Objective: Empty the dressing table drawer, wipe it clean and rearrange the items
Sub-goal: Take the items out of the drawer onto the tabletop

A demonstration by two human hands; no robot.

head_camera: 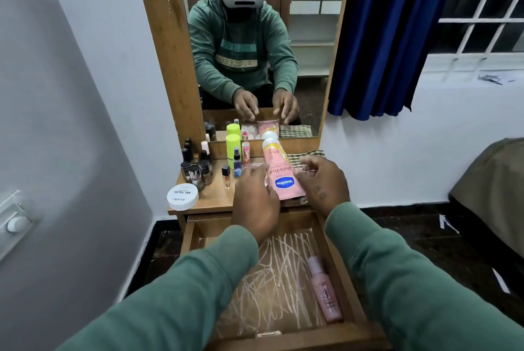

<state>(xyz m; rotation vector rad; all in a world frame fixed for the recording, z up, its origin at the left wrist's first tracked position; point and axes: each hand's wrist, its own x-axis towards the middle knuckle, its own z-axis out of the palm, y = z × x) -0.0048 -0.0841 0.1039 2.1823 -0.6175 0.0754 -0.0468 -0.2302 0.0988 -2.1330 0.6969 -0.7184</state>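
- The drawer [272, 288] stands pulled out at 6 o'clock, its floor streaked with pale scratches. One pink bottle [324, 291] lies along its right wall, at 4 o'clock from the drawer's middle.
- A white jar [183, 196] sits at the tabletop's [215, 197] left front corner, at 9 o'clock from the hands.
- A cluster of dark polish bottles [195, 169] stands just behind the jar, at its 1 o'clock.
- A small amber bottle [226, 176] stands alone, between the cluster and the left hand.
- A green bottle [233, 149] stands against the mirror [312, 38], with a blue spray [237, 162] just in front of it.
- The left hand [255, 203] reaches over the drawer, its fingers bent against the left edge of the tube [280, 177].
- The pink Vaseline tube lies over the tabletop's front middle, its cap pointing to 12 o'clock.
- The right hand [323, 183] grips the tube's right edge with curled fingers.
- A checked cloth [312, 154] lies at 1 o'clock from the tube, beside the mirror's foot.
- A blue curtain [382, 38] hangs at 2 o'clock.
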